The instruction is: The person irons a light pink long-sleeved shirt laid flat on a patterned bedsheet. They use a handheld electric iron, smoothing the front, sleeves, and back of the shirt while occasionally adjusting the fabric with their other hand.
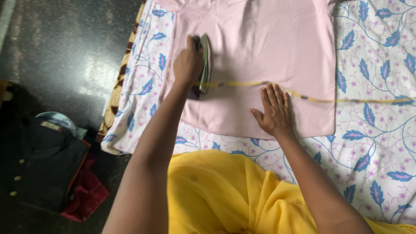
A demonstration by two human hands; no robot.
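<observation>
The iron [204,65] sat under the left hand [187,65], whose fingers were curled shut around the handle on top. That handle was the place to hold it. The metal sole faced the cloth, and its rim showed as a bright edge just to the right of the knuckles. It looked like a solid, heavy thing, stiff throughout, the kind that presses by its own weight and has to be lifted from the handle only.

Beneath it lay a pink garment [277,39], spread flat. It seemed thin, soft and limp, light enough to slide or bunch if not pinned. The right hand [274,110] did that pinning: it lay open and flat, fingers spread and pointing away from the person, palm on the lower part of the cloth, gripping nothing. A yellow tape measure [312,99] ran from beside the iron, past the fingertips of the right hand and off to that hand's right.

Under the garment was a white sheet [377,143] printed with blue leaves, covering the worktop. Nearer the person than both hands, yellow fabric [216,195] hung in loose folds. Well to the left of the left hand, on the dark floor [65,52], lay a pile of dark and red clothes [56,169].

By count there were one iron, one pink garment, one tape measure, one printed sheet and two hands. I could not tell how many pieces made up the floor pile.
</observation>
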